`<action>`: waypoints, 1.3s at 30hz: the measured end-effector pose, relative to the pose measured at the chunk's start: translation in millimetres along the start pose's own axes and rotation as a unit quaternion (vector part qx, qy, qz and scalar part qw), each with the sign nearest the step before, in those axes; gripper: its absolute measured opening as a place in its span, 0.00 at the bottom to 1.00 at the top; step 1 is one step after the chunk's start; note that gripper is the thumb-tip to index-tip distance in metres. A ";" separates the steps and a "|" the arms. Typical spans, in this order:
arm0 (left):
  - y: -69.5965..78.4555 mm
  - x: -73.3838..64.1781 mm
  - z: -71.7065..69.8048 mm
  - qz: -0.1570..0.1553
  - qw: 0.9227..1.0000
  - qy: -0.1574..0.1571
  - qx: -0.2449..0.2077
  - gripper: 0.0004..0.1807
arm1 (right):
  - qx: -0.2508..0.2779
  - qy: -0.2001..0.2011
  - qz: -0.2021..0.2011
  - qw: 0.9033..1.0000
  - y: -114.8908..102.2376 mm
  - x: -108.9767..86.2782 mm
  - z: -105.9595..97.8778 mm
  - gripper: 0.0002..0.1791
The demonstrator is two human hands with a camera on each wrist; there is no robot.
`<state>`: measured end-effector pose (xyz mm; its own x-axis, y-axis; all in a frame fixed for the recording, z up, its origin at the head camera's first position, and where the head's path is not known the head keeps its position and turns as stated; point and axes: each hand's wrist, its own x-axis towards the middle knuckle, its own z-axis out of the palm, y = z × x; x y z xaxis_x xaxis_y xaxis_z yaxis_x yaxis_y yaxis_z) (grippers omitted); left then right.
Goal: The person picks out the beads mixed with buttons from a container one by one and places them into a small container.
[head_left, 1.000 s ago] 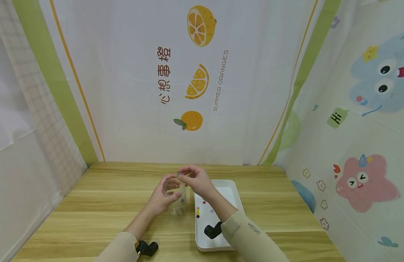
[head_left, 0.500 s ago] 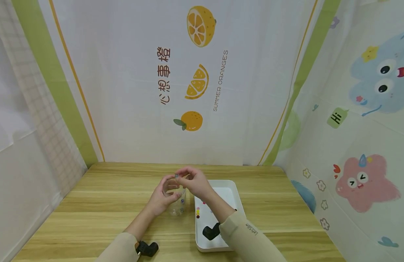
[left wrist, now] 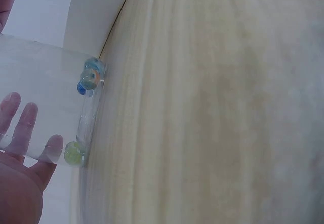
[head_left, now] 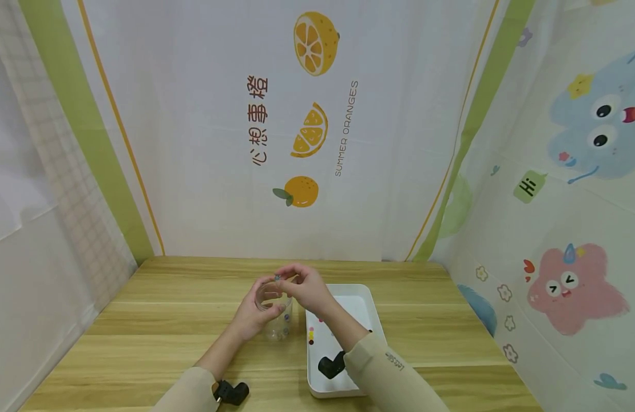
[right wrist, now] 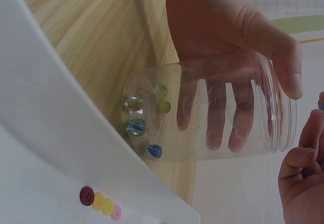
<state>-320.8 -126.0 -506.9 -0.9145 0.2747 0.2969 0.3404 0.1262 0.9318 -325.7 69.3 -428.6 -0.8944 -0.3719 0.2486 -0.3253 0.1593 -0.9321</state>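
Observation:
My left hand (head_left: 253, 309) grips a clear plastic jar (right wrist: 202, 117) with a threaded, lidless mouth, the fingers wrapped along its far side. The jar stands on the table beside the tray. At its bottom lie several glass marbles (right wrist: 135, 127), some blue and some yellow-green; in the left wrist view, a yellow-green marble (left wrist: 74, 153) sits apart from the blue ones. Over the jar's mouth my right hand (head_left: 308, 288) pinches a small bluish marble (head_left: 277, 277) between thumb and fingertips. Only the edge of that marble shows in the right wrist view.
A white tray (head_left: 369, 309) stands right of the jar, under my right forearm. Along its left side lie several buttons, among them a dark red button (right wrist: 87, 196) and a pink button (right wrist: 116, 213). Printed cloths hang behind the wooden table (head_left: 183, 309) and at both sides.
My right hand has moved slightly left with the pinched marble, from the jar's right rim to over its mouth, then stayed nearly still. The left hand and jar hold their place.

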 end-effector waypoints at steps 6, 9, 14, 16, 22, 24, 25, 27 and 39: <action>0.0 -0.5 0.2 -0.005 1.000 -0.001 0.000 0.37 | -0.002 0.000 0.004 1.000 1.2 -0.4 0.4 0.12; -0.6 -0.3 0.0 -0.005 1.000 -0.002 -0.002 0.38 | -0.006 -0.001 0.007 1.000 2.4 -0.7 0.2 0.12; -1.3 -0.3 0.1 -0.003 1.000 -0.002 -0.007 0.37 | -0.015 -0.004 0.011 1.000 5.0 -0.9 -0.1 0.12; -1.9 -0.2 0.0 -0.001 1.000 -0.002 -0.007 0.37 | -0.017 -0.005 0.012 1.000 6.0 -0.6 -0.3 0.13; -3.3 0.8 0.5 0.008 1.000 0.003 -0.009 0.38 | -0.009 0.003 0.009 1.000 5.0 -0.4 -3.9 0.19; -3.3 1.1 0.7 0.010 1.000 0.005 -0.011 0.38 | -0.004 0.005 0.007 1.000 4.3 -0.6 -5.9 0.21; -3.3 1.2 0.8 0.009 1.000 0.006 -0.013 0.38 | -0.002 0.006 0.006 1.000 4.0 -0.7 -7.0 0.22; -3.2 0.9 0.5 0.010 1.000 0.005 -0.013 0.38 | 0.003 0.006 0.007 1.000 3.0 -1.3 -9.1 0.23; -2.5 1.0 0.2 0.014 1.000 -0.003 -0.019 0.38 | 0.024 0.011 0.007 1.000 11.5 -1.1 -23.7 0.27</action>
<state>-322.5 -125.8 -508.9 -0.9034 0.2840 0.3213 0.3567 0.0818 0.9306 -335.8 93.2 -433.3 -0.9057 -0.3488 0.2408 -0.2979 0.1195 -0.9471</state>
